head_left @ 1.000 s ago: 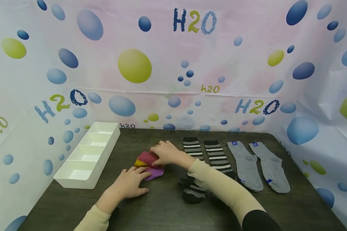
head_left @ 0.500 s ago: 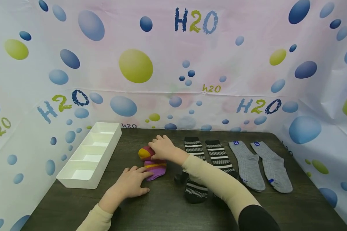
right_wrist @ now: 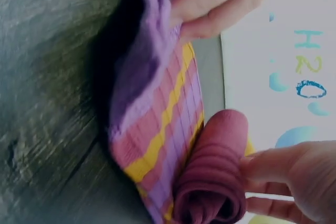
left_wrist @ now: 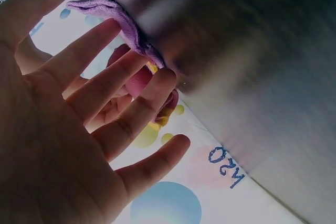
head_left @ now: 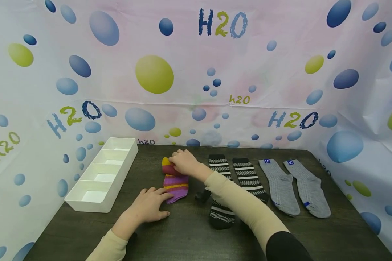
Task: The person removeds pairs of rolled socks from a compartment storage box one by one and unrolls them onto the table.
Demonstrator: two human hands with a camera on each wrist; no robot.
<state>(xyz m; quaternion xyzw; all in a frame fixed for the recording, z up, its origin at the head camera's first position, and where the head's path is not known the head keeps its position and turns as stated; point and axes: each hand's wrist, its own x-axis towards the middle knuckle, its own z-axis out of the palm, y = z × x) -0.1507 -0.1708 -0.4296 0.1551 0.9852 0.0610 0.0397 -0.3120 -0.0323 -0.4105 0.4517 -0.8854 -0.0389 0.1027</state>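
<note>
A purple, maroon and yellow striped sock [head_left: 176,186] lies left of the table's middle, its far end rolled up. My right hand [head_left: 186,162] grips that maroon roll [right_wrist: 212,166] at the far end, thumb and fingers against it in the right wrist view. At the near end, my left hand [head_left: 147,206] rests with spread, mostly straight fingertips on the purple cuff [right_wrist: 142,72]. In the left wrist view the left fingers [left_wrist: 128,121] partly cover the sock. I cannot tell whether one sock or a pair lies there.
A white tray [head_left: 109,194] with several compartments stands at the left. Two black-and-white striped socks [head_left: 222,221] lie right of centre, partly under my right forearm. Two grey socks [head_left: 281,188] lie farther right. A small dark object [head_left: 201,197] sits beside the forearm. A printed sheet hangs behind.
My right hand has moved the maroon roll away from me, and more of the striped section now lies flat. The left hand has stayed at the cuff.
</note>
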